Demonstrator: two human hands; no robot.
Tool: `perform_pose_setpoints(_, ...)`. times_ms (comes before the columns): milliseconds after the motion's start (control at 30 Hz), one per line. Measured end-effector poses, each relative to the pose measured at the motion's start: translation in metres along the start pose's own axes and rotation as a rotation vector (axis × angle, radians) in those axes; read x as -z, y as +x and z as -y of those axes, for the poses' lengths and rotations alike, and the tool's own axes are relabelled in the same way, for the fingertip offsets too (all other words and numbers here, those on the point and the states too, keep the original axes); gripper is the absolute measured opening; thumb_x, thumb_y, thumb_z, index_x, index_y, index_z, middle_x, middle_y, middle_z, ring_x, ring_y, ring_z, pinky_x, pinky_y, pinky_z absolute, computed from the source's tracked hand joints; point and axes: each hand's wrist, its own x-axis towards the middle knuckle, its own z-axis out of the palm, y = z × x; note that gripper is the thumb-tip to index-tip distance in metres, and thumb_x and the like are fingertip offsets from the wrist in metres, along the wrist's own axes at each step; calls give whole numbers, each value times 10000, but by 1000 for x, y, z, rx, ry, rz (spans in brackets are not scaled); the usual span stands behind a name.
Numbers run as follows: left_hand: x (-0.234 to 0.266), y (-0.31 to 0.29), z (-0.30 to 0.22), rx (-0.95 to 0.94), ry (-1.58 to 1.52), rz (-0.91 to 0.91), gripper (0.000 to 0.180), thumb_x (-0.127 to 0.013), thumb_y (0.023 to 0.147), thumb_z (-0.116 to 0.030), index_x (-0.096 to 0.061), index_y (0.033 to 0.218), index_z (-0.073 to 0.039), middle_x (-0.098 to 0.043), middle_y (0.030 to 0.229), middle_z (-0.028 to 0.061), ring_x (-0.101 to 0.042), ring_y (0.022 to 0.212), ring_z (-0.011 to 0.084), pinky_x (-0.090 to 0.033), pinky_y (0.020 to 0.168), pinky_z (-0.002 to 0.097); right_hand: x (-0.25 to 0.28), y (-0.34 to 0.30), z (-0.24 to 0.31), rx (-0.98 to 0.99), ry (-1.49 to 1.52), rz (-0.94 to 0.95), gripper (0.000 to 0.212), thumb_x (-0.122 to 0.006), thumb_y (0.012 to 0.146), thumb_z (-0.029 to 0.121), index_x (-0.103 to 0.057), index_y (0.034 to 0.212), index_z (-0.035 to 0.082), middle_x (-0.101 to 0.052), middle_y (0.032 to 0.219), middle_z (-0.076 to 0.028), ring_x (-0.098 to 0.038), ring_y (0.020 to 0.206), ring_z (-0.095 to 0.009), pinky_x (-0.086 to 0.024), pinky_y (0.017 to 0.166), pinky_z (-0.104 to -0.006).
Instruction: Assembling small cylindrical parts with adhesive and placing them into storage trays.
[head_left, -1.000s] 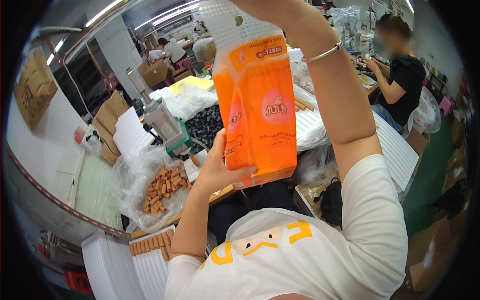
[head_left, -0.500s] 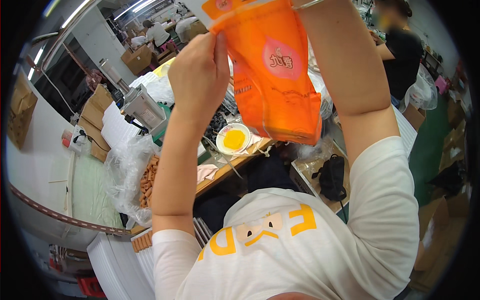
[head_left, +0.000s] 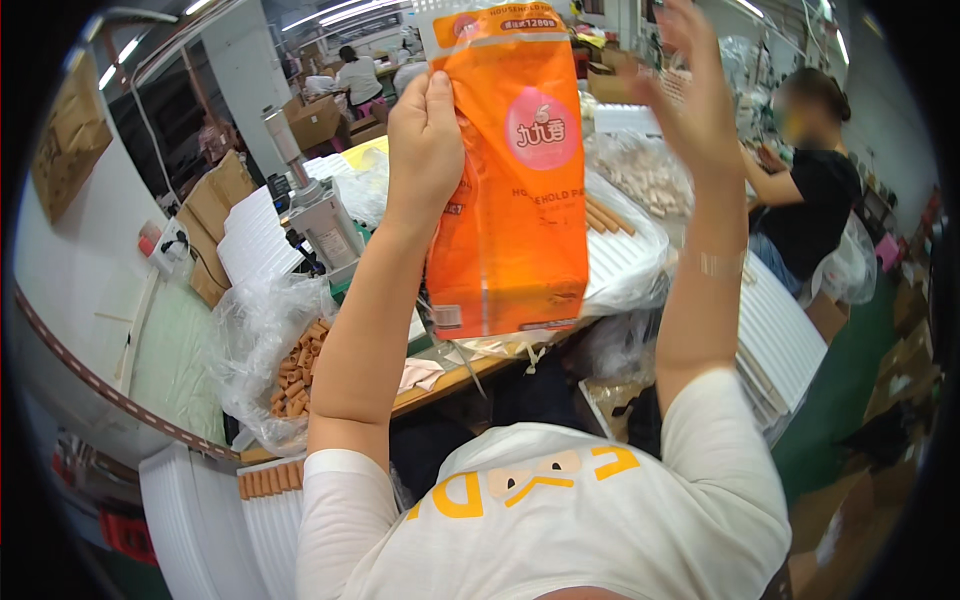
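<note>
1. While the left hand [head_left: 425, 140] clasps the orange bag [head_left: 515, 235] by its left edge, the right hand [head_left: 692, 110] is spread, seemingly empty, beside it.
2. Bag upright above the worktop [head_left: 440, 391]; side grip likely lets it hang straight.
3. I note brown tubes [head_left: 293, 375], grey machine [head_left: 328, 230] leftward; bag hides worktop beyond.

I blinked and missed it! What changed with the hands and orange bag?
The left hand moved from the lower part of the orange bag up to its upper left edge, gripping it there. The right hand came away from the bag's top and is now open to the bag's right. The pile of brown tubes stayed put.
</note>
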Motion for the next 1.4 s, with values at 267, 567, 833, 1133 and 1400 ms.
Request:
perform_pose_setpoints(267, -20, -1, -6, 71, -350, -40, 357, -427, 1042, -313, -611, 1002, -9, -644, 941, 8, -566, 850, 51, -467, 774, 220, -40, -164, 48, -806, 1013, 268, 1245, -905, 592, 241, -107, 1522, 22, -292, 1516, -119, -281, 1403, -215, -242, 1135, -350)
perform_pose_setpoints(567, 38, 11, 26, -81, -143, -230, 396, -500, 998, -408, -569, 1051, -22, -633, 934, 30, -582, 812, 75, -476, 720, 233, -44, -170, 36, -1050, 1237, 119, 1109, -832, 623, 81, -159, 1503, 19, -324, 1487, -129, -325, 1386, -239, -277, 1132, -372)
perform_pose_setpoints(833, 46, -27, 8, -89, 233, -185, 507, -613, 911, -493, -561, 1072, -15, -600, 962, 45, -553, 830, 108, -449, 693, 257, -57, -170, 40, -958, 1106, 100, 1126, -864, 617, 75, -169, 1503, 53, -360, 1458, -129, -398, 1334, -232, -339, 1104, -383)
perform_pose_setpoints(1133, 44, -15, 16, 210, -347, -137, 310, -475, 1021, -230, -555, 1213, 0, -631, 1190, 72, -603, 1085, 151, -466, 960, 294, -70, -172, 41, -963, 1051, 242, 1116, -877, 623, 105, -187, 1499, 48, -386, 1437, -126, -395, 1325, -211, -327, 1101, -355)
perform_pose_setpoints(1400, 66, -47, 31, 18, -433, -171, 564, -459, 980, -496, -405, 1349, -71, -517, 1329, 141, -467, 1274, 254, -347, 1077, 402, -68, -176, 42, -1026, 1171, 156, 1100, -862, 641, 100, -180, 1501, 30, -404, 1432, -130, -401, 1326, -216, -312, 1106, -351)
